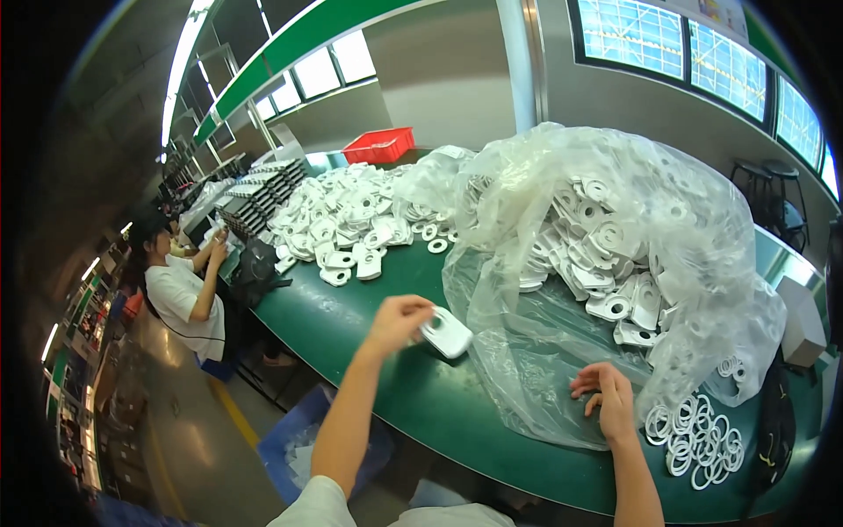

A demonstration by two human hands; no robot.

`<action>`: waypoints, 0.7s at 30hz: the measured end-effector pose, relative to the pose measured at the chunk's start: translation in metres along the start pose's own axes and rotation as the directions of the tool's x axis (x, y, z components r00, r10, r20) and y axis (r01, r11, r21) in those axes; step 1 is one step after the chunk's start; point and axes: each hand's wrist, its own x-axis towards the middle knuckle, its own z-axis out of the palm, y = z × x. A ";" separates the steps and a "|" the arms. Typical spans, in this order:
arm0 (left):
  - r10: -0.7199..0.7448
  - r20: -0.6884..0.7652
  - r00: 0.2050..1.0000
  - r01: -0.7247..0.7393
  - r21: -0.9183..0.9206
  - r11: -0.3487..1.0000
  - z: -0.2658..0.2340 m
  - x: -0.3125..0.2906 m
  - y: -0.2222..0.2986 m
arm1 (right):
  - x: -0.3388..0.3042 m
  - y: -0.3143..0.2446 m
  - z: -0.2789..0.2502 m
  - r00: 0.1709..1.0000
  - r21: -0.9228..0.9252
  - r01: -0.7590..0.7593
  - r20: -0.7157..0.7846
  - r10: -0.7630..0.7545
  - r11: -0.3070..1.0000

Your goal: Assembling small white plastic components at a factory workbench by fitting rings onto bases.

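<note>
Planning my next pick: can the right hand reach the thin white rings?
Likely yes: the thin white rings lie beside the right hand, mostly clear of the plastic bag, with nothing solid visibly between.

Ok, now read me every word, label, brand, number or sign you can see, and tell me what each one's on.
None can be read.
Pale panel at the upper right edge: any print is too small and blurred.
White part in the left hand: no lettering visible.
Clear plastic bag: no lettering visible.
</note>
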 end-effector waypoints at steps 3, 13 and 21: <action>0.016 -0.314 0.949 0.031 0.145 0.989 -0.073 0.045 -0.009 | -0.001 0.002 0.000 1.000 -0.038 -0.001 0.014 0.002 0.999; 0.590 0.069 0.805 -0.572 0.360 0.737 0.068 0.043 0.090 | 0.002 0.001 -0.001 0.996 -0.041 -0.075 0.036 0.076 0.996; 0.721 0.237 0.651 -0.670 0.625 0.400 0.246 0.043 0.081 | 0.007 0.003 0.006 1.000 0.051 -0.003 -0.012 0.003 0.999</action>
